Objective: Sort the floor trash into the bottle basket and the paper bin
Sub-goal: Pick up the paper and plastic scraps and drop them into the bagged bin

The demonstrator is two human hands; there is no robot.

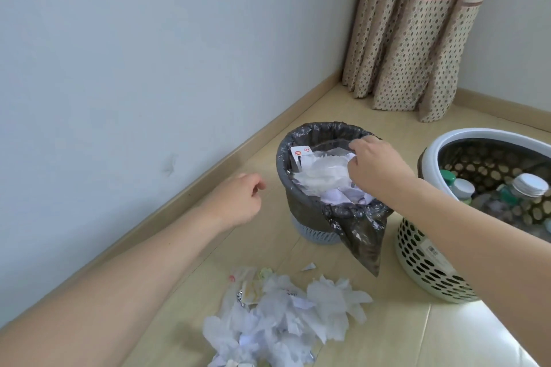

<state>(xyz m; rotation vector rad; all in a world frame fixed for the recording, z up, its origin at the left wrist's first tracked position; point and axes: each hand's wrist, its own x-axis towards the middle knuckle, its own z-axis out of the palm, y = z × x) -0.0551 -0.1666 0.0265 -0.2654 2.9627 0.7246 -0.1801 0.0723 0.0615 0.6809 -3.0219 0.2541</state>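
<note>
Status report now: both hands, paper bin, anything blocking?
Right hand over black-bagged paper bin, grip unclear. Left hand empty, loosely curled. White paper pile on floor. Nothing blocking.

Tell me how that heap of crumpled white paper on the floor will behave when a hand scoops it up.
The heap of crumpled paper looks thin and tissue-like, so it is probably very light and floppy. It lies as many loose pieces, so a single grip would likely lift only part and shed scraps, like the small scrap lying apart. It should compress easily, as the paper in the paper bin has.
</note>
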